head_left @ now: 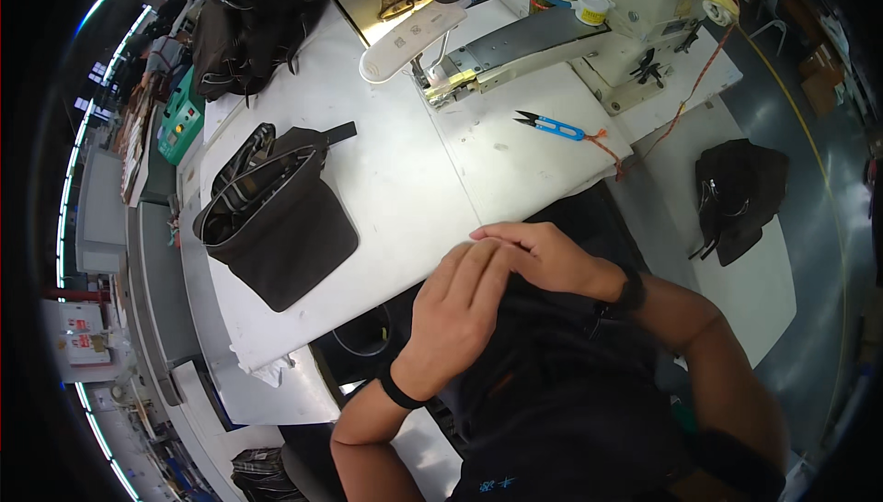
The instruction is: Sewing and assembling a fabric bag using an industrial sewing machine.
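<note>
White worktable [414, 199], scuffed, runs up to an industrial sewing machine [589, 33] at its far end. The person sits at the near edge. Left hand [455, 313] and right hand [543, 254] are both off the table, over the lap, right fingers laid across the left fingers; both loosely flat, gripping nothing that shows. A dark wristband sits on each wrist.

Nearest work piece: a dark brown open bag [271, 212] lying on the table's left part, well apart from the hands, mouth facing left, strap end sticking up right. Blue thread snips [552, 125] lie near the machine, tied to an orange cord [681, 107]. More dark bags are piled [248, 24] at the far left. Another dark bag [736, 194] rests on a side surface at right. Grey floor, a green box [179, 120] and strip lights along the left.
</note>
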Demonstrator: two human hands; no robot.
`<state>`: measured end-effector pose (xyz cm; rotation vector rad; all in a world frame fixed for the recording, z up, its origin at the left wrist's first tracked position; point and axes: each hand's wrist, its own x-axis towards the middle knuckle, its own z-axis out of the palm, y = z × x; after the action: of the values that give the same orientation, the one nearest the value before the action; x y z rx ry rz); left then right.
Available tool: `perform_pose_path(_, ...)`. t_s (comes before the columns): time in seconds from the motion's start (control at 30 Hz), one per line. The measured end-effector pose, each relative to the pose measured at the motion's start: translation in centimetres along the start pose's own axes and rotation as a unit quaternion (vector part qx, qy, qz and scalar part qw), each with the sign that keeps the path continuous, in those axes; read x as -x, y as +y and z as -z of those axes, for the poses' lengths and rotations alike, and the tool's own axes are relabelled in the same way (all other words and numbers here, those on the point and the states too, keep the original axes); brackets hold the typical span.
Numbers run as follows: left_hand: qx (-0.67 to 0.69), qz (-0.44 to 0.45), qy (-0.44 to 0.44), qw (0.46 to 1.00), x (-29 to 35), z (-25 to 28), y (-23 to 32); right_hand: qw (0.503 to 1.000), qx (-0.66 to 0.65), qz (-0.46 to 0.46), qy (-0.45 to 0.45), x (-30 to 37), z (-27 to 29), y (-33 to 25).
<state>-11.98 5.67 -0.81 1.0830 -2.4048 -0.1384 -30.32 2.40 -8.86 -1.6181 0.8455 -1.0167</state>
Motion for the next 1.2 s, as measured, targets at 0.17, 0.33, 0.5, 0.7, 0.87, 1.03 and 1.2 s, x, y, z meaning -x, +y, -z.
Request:
perform_pose_path(0.17,-0.084,-0.1,-0.094,0.987,-2.6,-0.5,-2.1,0.996,0.039,-0.068,-0.031,1.1,1.4,0.0)
perform_pose_path(0.33,-0.076,-0.145,-0.089,0.983,-2.2,-0.9,-4.3,0.993,0.084,-0.048,-0.065,1.5,3.6,-1.1)
perform_pose_path(0.5,0.019,-0.116,-0.128,0.985,-1.2,-1.5,-4.5,0.982,0.158,0.021,-0.101,1.4,4.6,-0.9)
perform_pose_path(0.7,0.02,-0.044,0.007,0.999,-0.3,-1.3,-4.5,0.975,0.199,0.09,-0.027,1.5,5.7,-0.3)
perform_pose_path(0.87,-0.012,0.136,0.101,0.985,0.1,-0.5,-5.5,0.918,0.373,0.03,0.134,-2.5,10.9,0.1)
perform_pose_path(1.03,-0.013,0.152,0.105,0.983,0.3,-2.0,-6.8,0.865,0.459,0.152,0.136,-5.9,12.9,2.8)
perform_pose_path(1.2,0.013,0.175,0.107,0.979,0.3,-3.2,-7.0,0.822,0.535,0.158,0.11,-7.0,11.8,4.6)
